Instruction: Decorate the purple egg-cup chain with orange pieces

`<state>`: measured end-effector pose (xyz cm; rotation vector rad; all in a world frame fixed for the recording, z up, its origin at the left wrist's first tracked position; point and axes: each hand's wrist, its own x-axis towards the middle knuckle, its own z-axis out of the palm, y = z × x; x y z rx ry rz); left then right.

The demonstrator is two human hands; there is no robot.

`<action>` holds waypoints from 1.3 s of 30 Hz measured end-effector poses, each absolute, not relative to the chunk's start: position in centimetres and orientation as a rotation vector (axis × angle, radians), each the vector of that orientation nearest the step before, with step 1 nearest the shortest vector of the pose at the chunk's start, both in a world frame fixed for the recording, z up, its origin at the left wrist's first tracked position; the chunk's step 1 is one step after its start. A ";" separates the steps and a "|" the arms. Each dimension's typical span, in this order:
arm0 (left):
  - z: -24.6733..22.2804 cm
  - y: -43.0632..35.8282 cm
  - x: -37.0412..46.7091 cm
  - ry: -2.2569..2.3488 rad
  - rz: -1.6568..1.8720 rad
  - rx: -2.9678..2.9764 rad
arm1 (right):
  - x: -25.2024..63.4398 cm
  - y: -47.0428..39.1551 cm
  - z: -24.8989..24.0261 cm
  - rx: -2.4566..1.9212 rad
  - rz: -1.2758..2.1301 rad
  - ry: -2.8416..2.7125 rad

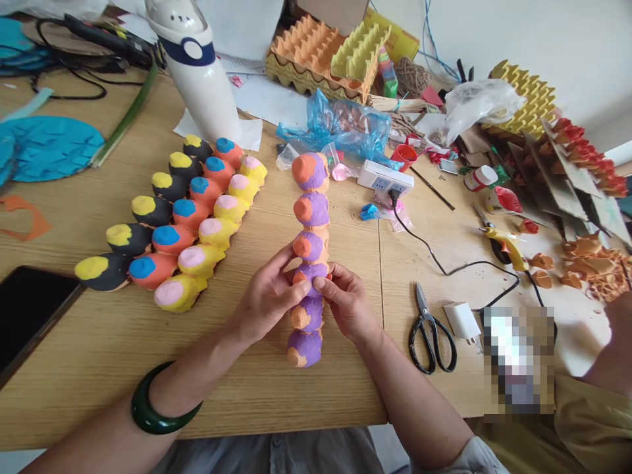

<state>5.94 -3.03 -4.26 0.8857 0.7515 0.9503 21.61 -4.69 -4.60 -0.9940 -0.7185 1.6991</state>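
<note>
Upright before me is an egg-carton strip, its row of bumps coated in purple clay. The upper bumps have orange-red clay tips; the lowest two show bare pale-orange card at their tips. My left hand is closed around the strip's left side, thumb on the fourth bump from the top. From the other side my right hand grips the same bump, its thumb pressed near the tip; a bit of orange-red shows by its fingers. To the left lie strips with black-and-yellow, orange-and-blue and yellow-and-pink bumps.
Black-handled scissors, a white charger and a yellow glue gun lie right. A power strip trails a black cord. A white bottle and egg trays stand behind. Another person's arm is at far right.
</note>
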 end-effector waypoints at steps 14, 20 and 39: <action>-3.5 -2.8 5.6 0.624 0.938 0.828 | 22.1 -4.4 -4.5 -0.975 1.797 -0.515; -3.6 -2.8 5.8 0.679 0.912 0.844 | 21.9 -4.3 -4.4 -0.951 1.803 -0.470; -4.0 -2.7 5.9 0.707 0.943 0.841 | 22.2 -4.0 -5.0 -0.917 1.867 -0.415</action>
